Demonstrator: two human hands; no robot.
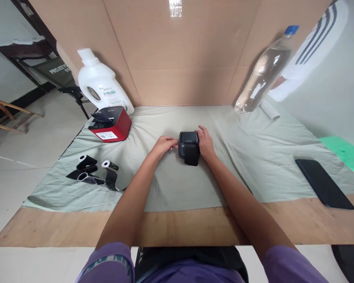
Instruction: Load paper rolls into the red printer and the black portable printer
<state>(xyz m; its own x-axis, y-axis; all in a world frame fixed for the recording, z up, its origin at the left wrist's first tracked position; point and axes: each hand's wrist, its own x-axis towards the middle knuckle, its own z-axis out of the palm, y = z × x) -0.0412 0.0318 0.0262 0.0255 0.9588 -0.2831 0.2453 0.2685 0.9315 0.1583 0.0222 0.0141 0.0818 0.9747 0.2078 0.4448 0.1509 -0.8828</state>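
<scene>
A small black device (189, 136) sits midway between the left and right edges of a wooden bench (183, 228), on a pale green cloth (171, 192). A flat black strip (191, 154) hangs over its front, its free end toward the near edge. The person's right hand (205, 143) curves along the device's right side, probably to steady it; how firmly it grips cannot be told. The left hand (166, 144) is at the opposite side, fingertips drawn together as if for fine handling; whether they pinch anything is too small to tell.

Other things lie toward the edges, perhaps to be out of the arms' way. Toward the left edge are loose rolls of black film (88, 169). At the far left corner, a red box (120, 127) sits before a white jug (106, 88). A clear bottle (264, 74) stands at the far right corner; both containers may help brace the cardboard screen (179, 47) along the far edge. A phone (324, 184) lies near the near right corner.
</scene>
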